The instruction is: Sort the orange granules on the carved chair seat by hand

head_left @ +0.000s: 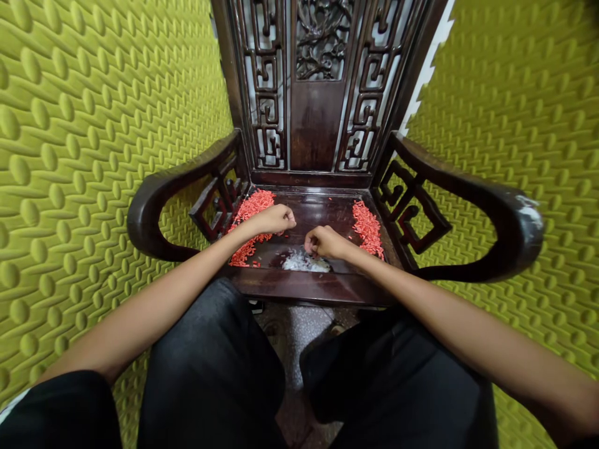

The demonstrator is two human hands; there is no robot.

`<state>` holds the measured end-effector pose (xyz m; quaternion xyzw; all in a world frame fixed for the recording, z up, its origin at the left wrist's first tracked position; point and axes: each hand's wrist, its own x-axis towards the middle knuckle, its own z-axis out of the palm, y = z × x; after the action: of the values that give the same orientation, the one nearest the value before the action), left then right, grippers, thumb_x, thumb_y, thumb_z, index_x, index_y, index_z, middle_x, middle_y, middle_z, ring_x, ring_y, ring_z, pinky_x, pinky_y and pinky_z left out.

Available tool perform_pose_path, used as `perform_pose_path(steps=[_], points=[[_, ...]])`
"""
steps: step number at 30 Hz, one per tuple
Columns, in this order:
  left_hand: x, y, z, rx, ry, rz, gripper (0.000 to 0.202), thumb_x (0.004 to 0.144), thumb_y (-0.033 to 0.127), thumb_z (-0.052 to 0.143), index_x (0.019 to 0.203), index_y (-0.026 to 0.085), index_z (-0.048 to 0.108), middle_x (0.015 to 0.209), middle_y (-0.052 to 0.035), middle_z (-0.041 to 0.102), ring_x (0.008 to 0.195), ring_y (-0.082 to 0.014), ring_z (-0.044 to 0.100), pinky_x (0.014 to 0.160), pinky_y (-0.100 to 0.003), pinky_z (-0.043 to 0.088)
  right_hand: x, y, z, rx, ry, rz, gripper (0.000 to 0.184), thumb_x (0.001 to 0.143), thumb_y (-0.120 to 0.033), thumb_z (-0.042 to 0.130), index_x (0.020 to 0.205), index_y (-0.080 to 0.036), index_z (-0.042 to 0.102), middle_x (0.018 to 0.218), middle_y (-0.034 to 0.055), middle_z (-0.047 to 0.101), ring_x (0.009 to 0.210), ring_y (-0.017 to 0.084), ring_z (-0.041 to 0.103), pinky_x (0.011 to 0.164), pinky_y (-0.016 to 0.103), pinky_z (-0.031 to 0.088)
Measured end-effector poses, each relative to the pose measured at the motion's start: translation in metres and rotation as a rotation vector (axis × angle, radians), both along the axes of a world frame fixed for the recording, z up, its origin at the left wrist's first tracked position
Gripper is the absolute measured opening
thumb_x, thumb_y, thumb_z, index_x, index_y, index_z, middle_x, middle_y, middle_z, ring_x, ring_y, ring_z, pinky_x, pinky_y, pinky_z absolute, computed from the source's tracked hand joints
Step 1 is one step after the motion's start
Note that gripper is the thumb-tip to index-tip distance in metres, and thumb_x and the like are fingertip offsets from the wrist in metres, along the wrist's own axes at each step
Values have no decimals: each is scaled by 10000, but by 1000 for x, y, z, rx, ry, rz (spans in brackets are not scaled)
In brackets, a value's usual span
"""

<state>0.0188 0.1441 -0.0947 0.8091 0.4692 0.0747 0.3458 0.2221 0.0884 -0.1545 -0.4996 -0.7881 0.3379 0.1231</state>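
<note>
My left hand (277,218) hovers by the inner edge of a large pile of small red-orange pieces (253,202) on the left of the wooden seat. Its fingers are curled together; what they hold, if anything, is too small to tell. My right hand (325,242) is closed in a pinch just above a small heap of whitish, translucent bits (304,262) near the front edge. Nothing clear shows between its fingertips. To the right lies a second, narrower pile of red-orange pieces (367,229), apart from both hands.
The dark wooden chair seat (318,209) is bounded by a carved backrest (316,125) and curved armrests at left (154,187) and right (505,212). Yellow-green textured wall panels (93,125) stand on both sides. My dark-trousered knees (210,362) flank the seat's front.
</note>
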Motion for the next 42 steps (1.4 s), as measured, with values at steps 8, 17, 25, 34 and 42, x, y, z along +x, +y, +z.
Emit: perform_pose_path(steps=[8,17,25,34,42], points=[[3,-6,5,-244,-246,-39,82,770,62,592,738,123,637,602,-18,685,531,-137,673,600,-261,555,4,3,1,-24,65,-28,295,714,39,484,758,-140,716,652,3,719,561,117,684,553,176,464],[5,-15,13,-396,-529,-20,38,775,143,683,777,107,670,681,-64,714,623,-144,702,647,-273,590,5,2,11,30,154,-82,262,699,41,574,711,-150,752,617,-11,709,580,104,649,581,181,437],[10,-28,37,-540,-815,135,164,738,190,811,815,100,698,705,-24,674,605,-77,614,592,-192,484,20,5,38,12,408,-234,111,824,-98,633,766,-148,713,659,29,741,613,146,735,618,238,609],[25,-58,68,-665,-1076,135,111,754,114,726,861,120,696,780,-16,704,721,-99,658,724,-219,545,31,-27,100,264,911,-325,291,749,-384,867,830,-147,717,747,54,781,686,172,778,678,275,672],[28,-86,81,-646,-1156,121,130,790,131,730,892,146,652,787,-1,690,719,-96,662,724,-220,553,15,-56,125,501,932,-216,240,860,-394,804,871,-172,714,770,3,772,693,126,761,683,244,666]])
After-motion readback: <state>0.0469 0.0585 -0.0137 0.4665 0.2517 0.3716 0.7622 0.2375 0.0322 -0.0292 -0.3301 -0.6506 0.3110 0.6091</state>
